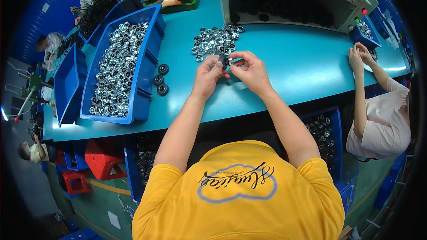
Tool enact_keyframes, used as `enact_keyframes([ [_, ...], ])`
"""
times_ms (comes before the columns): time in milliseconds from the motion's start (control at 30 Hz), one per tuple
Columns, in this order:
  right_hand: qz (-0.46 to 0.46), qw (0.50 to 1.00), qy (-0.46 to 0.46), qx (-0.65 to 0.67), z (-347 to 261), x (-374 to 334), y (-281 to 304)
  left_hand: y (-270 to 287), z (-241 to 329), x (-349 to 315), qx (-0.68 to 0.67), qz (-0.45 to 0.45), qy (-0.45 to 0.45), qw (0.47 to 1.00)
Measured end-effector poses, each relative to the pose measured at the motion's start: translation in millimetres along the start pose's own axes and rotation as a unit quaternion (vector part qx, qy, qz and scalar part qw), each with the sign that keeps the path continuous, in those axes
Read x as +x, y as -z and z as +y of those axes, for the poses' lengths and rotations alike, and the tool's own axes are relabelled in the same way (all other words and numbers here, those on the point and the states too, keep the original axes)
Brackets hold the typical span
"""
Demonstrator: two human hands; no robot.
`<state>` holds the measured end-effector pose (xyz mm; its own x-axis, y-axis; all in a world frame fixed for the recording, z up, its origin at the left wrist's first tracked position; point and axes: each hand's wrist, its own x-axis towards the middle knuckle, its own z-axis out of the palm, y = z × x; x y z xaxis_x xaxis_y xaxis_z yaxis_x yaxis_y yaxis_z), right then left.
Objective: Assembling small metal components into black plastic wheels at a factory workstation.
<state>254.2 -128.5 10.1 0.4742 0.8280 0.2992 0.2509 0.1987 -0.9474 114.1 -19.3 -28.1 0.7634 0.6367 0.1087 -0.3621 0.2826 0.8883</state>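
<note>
Over the table's near side, my left hand (207, 76) is closed around a small black wheel (223, 59). My right hand (253, 72) pinches a small shiny silver cap (230, 62) against the wheel's right face; fingers partly hide where the two meet. Just beyond my hands lies a loose pile of silver caps (215, 42), some with dark centres. Three black wheels (158, 79) stand to the left of my left forearm. Farther left is a long blue bin (141, 93) filled with many similar silver caps (116, 73).
A second blue bin (66, 91) stands at the far left. A large box-shaped machine (225, 0) with a dark opening occupies the back right. Blue bins of black wheels (320, 131) sit below the table edge. A co-worker (378, 124) works at the right.
</note>
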Motion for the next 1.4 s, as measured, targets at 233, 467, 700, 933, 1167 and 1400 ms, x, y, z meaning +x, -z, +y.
enact_keyframes([
  [233,0.009,0.993,0.084,-0.076,-6.9,-6.1,-1.1,0.0,-3.6,-1.3,0.047,-0.015,-0.005,0.999],
  [467,0.025,0.981,0.125,-0.147,-11.2,-9.6,-4.0,-9.3,2.2,-3.8,0.097,-0.018,-0.040,0.994],
  [700,0.007,0.999,0.008,0.038,-6.4,-8.3,0.4,-8.4,5.8,-2.6,0.027,-0.006,0.011,1.000],
  [933,-0.021,0.975,-0.112,0.189,8.8,-7.8,5.0,-14.7,10.6,-4.1,0.008,-0.013,0.018,1.000],
  [1167,0.013,0.982,-0.107,0.155,6.6,-9.0,0.5,-18.5,4.6,-5.8,0.068,-0.029,-0.032,0.997],
  [1400,0.019,0.994,-0.092,0.048,3.5,-11.4,-1.2,-18.2,4.6,-10.9,0.159,-0.036,-0.049,0.985],
])
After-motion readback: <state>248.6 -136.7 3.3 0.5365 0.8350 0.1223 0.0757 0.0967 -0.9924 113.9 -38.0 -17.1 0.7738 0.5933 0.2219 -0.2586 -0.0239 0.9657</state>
